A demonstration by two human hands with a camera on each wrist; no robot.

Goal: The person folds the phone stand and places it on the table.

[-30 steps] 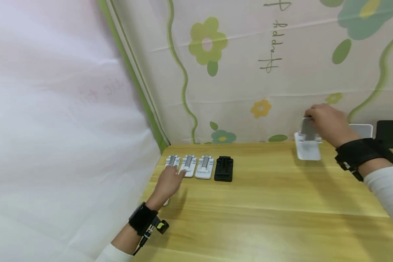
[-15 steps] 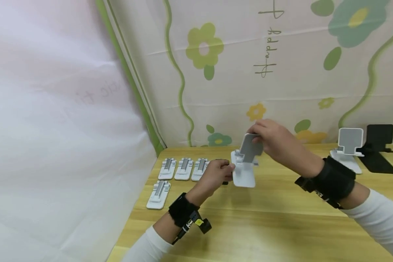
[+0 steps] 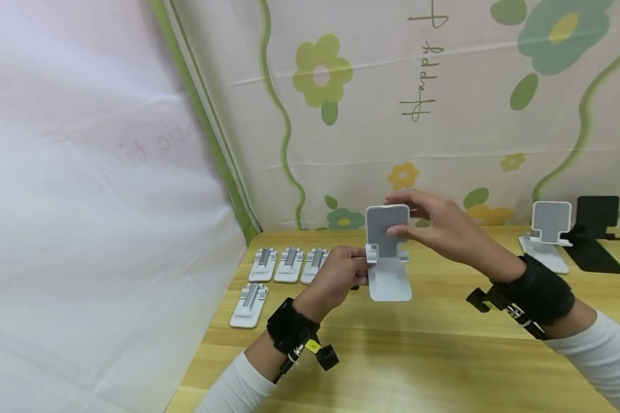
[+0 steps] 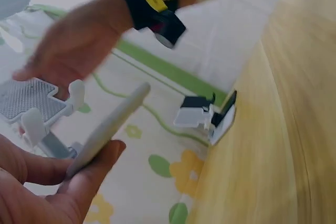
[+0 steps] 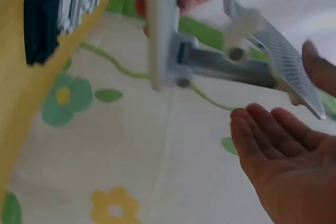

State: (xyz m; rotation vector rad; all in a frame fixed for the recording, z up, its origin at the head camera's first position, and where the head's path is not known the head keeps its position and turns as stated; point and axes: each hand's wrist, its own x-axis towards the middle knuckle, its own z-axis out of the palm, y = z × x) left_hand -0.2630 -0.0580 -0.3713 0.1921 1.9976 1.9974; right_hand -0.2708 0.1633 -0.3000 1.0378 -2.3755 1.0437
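White phone stand (image 3: 387, 250): unfolded, lifted above the bench (image 3: 444, 344), grey plate (image 3: 381, 222) facing the head camera.
Left hand (image 3: 338, 275): pinches the stand's base (image 3: 390, 284) at its left side.
Right hand (image 3: 436, 226): wide around the plate, thumb in front, fingers behind and straight; cannot tell whether the thumb touches.
Bench, left: three folded white stands (image 3: 289, 265) in a row, a fourth folded stand (image 3: 248, 306) nearer the person.
Black folded stand (image 5: 42, 22): beside that row, mostly hidden in the head view.
Bench, right: an unfolded white stand (image 3: 551, 222), an unfolded black stand (image 3: 597, 215) just beside it.
Backdrop (image 3: 361, 143): flowered cloth.
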